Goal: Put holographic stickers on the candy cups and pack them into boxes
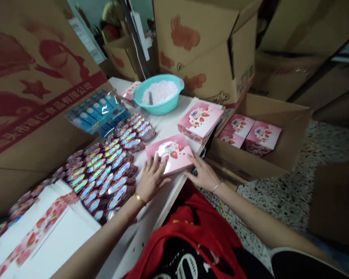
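A flat pink box with a strawberry print (174, 155) lies near the front edge of the white table. My left hand (152, 176) rests at its left end, fingers spread, the tips on the lid. At the box's right corner is my right hand (205, 174), its fingers stretched out and apart against the edge. Whether the box is fully closed cannot be told. Just behind it stands a stack of similar pink boxes (199, 118). Many small cups with shiny lids (104, 170) stand in rows to the left of my left hand.
A turquoise basin (159, 108) of white pieces sits at the back. Right of the table, an open carton (279, 162) holds several pink boxes. Flat white-and-strawberry cardboard sheets (61, 240) lie front left, near blue packets (100, 110). Large cartons (206, 50) stand behind.
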A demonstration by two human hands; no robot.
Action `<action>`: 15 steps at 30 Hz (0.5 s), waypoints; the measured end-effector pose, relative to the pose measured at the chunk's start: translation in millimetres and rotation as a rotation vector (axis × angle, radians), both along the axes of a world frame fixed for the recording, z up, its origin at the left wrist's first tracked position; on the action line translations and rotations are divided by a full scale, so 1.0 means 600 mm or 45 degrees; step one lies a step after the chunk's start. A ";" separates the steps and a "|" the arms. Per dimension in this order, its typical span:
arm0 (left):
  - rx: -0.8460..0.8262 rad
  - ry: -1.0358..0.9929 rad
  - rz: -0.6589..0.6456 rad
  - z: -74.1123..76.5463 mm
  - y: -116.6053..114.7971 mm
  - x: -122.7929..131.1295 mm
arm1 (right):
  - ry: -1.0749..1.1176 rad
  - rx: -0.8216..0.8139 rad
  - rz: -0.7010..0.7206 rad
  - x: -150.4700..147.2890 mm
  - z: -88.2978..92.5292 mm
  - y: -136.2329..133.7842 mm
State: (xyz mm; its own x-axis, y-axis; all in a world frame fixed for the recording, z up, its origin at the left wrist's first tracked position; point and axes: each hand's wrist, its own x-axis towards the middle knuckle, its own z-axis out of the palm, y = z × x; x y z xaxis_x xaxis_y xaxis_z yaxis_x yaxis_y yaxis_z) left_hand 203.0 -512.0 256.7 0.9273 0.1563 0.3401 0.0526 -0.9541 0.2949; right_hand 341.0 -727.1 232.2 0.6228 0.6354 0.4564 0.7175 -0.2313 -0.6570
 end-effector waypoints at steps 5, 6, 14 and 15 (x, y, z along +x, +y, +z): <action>-1.013 -0.153 0.539 0.027 -0.011 -0.006 | 0.396 0.484 -0.056 -0.021 0.028 0.038; -1.110 -0.153 0.520 0.038 -0.017 -0.011 | 0.422 0.551 -0.079 -0.020 0.040 0.044; -1.185 -0.353 0.088 0.171 -0.102 0.097 | 0.107 0.779 -0.286 0.211 0.222 0.030; -1.182 -0.395 0.021 0.177 -0.112 0.136 | 0.098 0.764 -0.320 0.252 0.239 0.020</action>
State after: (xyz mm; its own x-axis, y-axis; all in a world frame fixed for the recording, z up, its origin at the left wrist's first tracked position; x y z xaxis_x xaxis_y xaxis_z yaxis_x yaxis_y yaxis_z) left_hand 284.4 -579.3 362.6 0.8129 0.4970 0.3037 -0.1430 -0.3352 0.9312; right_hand 491.9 -714.8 375.4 0.7640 0.1149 0.6349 0.6354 0.0372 -0.7713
